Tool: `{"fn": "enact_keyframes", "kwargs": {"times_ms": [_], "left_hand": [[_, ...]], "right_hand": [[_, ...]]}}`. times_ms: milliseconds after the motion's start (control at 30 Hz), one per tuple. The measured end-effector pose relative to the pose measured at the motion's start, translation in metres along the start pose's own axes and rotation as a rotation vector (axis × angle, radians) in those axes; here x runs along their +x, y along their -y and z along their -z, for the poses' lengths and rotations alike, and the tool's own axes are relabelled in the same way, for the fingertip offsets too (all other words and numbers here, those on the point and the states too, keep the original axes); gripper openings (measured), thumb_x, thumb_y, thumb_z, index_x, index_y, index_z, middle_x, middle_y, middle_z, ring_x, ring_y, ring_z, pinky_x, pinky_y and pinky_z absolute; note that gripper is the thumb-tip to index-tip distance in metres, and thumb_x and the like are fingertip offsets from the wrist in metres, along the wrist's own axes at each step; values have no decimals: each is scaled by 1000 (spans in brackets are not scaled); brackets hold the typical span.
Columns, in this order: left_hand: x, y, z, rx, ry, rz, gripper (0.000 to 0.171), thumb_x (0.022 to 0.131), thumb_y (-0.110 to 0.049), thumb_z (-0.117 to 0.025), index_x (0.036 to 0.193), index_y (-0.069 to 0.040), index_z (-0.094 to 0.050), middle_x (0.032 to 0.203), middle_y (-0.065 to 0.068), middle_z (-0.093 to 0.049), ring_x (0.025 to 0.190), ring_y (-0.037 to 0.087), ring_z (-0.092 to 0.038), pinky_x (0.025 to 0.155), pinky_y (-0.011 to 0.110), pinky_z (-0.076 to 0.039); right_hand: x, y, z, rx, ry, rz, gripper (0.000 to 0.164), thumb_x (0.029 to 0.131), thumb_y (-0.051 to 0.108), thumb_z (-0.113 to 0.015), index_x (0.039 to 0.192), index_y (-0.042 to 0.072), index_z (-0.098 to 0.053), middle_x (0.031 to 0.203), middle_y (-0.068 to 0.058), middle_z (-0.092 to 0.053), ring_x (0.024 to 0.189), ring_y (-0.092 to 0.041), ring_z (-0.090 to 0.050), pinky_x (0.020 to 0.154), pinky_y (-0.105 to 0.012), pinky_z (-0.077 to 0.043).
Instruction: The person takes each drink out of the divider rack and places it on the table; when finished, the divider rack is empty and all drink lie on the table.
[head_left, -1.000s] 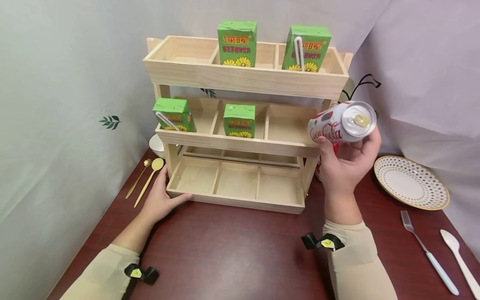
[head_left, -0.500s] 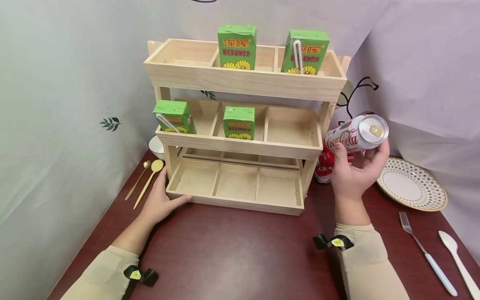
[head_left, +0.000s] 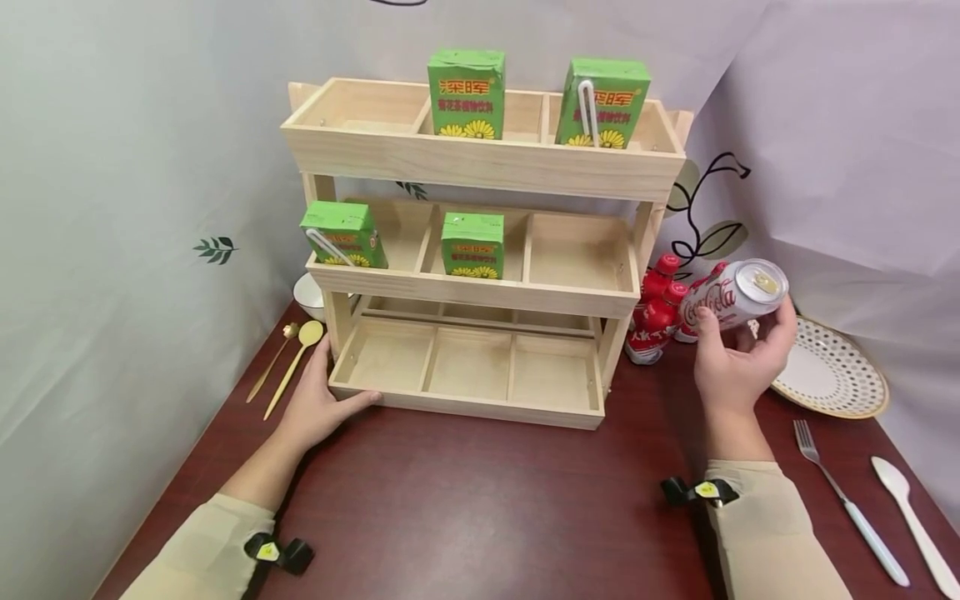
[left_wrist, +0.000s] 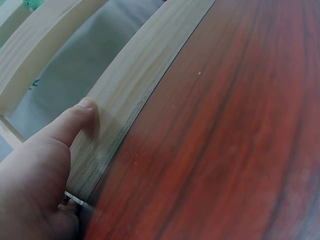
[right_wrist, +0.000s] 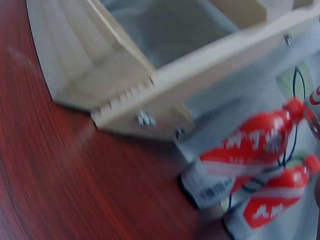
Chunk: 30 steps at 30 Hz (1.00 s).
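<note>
A three-tier wooden shelf (head_left: 465, 406) with divided trays stands on the table. My left hand (head_left: 318, 408) grips its bottom left corner; in the left wrist view the thumb (left_wrist: 75, 120) lies against the front board. Right of the shelf, my right hand (head_left: 742, 362) holds a silver-white Coca-Cola can (head_left: 718, 302) in the air, tilted with its top toward the right. Only a sliver of the can shows at the right wrist view's edge. Green drink cartons (head_left: 467, 96) stand in the top and middle trays. Behind the can are red-labelled bottles (head_left: 660, 315), partly hidden.
At the right lie a dotted plate (head_left: 832, 367), a fork (head_left: 851, 504) and a white spoon (head_left: 911, 517). Gold spoons (head_left: 296, 367) and a white bowl (head_left: 309, 296) are beside the shelf's left end. White cloth hangs behind.
My right hand has carried the can rightward and down, away from the middle tray's right end. The red bottles have come into sight. My left hand stays at the shelf corner.
</note>
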<state>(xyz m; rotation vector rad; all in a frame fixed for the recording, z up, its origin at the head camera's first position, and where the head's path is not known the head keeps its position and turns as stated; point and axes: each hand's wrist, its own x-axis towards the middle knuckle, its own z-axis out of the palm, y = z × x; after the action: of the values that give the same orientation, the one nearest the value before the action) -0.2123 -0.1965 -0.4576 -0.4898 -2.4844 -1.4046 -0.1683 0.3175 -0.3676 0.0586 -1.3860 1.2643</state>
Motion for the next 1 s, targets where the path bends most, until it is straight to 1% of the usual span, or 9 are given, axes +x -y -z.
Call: {"fn": "enact_keyframes", "kwargs": {"times_ms": [33, 167, 233, 267, 467, 600, 700, 800, 1000], "left_hand": [[0, 0, 0, 0, -2, -3, 115, 64, -22, -92, 154, -16, -20, 138, 17, -42, 120, 33, -43, 96, 54, -31], [-2, -18, 4, -2, 2, -13, 112, 65, -16, -92, 152, -7, -21, 137, 23, -42, 119, 38, -43, 95, 54, -32], [-3, -21, 4, -5, 0, -17, 112, 65, -15, -91, 152, -6, -21, 136, 23, -42, 119, 38, -43, 95, 54, -32], [-4, -26, 5, -8, 3, -17, 111, 65, -12, -91, 151, -3, -22, 136, 26, -42, 118, 41, -43, 94, 54, -32], [-3, -27, 5, -11, 11, -15, 110, 66, -12, -91, 151, -3, -22, 136, 25, -41, 119, 39, -43, 95, 53, -32], [-2, -28, 6, -14, 8, -16, 111, 66, -12, -91, 151, -3, -21, 137, 25, -41, 119, 40, -43, 95, 54, -32], [-1, -26, 5, -16, 6, -16, 110, 66, -13, -91, 151, -4, -22, 137, 25, -41, 119, 39, -43, 95, 54, -31], [-1, -19, 3, -21, 3, -12, 111, 65, -14, -91, 152, -5, -22, 137, 23, -41, 120, 38, -43, 95, 53, -30], [1, 7, -1, 17, -7, 6, 115, 64, -23, -93, 153, -17, -21, 137, 15, -42, 121, 29, -42, 97, 51, -30]], "right_hand": [[1, -5, 3, -29, -10, -10, 70, 70, -3, -79, 133, 2, -49, 127, -14, -53, 115, -32, -51, 92, -35, -48], [0, -18, 14, -112, -41, -69, 69, 71, 0, -81, 132, 6, -50, 125, -10, -55, 112, -27, -52, 90, -33, -49], [-3, -26, 19, -162, -41, -109, 69, 71, 3, -82, 132, 8, -51, 125, -7, -55, 112, -25, -52, 90, -32, -49], [-5, -30, 22, -190, -35, -128, 69, 71, 4, -82, 132, 8, -51, 125, -7, -55, 112, -24, -52, 91, -32, -48], [-13, -67, 42, -339, 2, -311, 73, 67, 9, -85, 131, 18, -49, 122, -2, -53, 112, -18, -51, 88, -27, -48], [-14, -81, 50, -417, 40, -360, 75, 68, 15, -85, 132, 22, -46, 122, 0, -52, 111, -15, -51, 85, -25, -49], [-15, -85, 54, -466, 58, -384, 75, 68, 19, -85, 131, 24, -45, 121, 2, -51, 108, -13, -51, 82, -22, -48], [-17, -87, 56, -508, 67, -404, 74, 68, 22, -85, 131, 24, -45, 119, 5, -50, 104, -11, -51, 80, -20, -46], [-21, -90, 61, -559, 101, -426, 76, 68, 26, -86, 132, 23, -44, 117, 9, -48, 102, -10, -51, 82, -21, -43]]}}
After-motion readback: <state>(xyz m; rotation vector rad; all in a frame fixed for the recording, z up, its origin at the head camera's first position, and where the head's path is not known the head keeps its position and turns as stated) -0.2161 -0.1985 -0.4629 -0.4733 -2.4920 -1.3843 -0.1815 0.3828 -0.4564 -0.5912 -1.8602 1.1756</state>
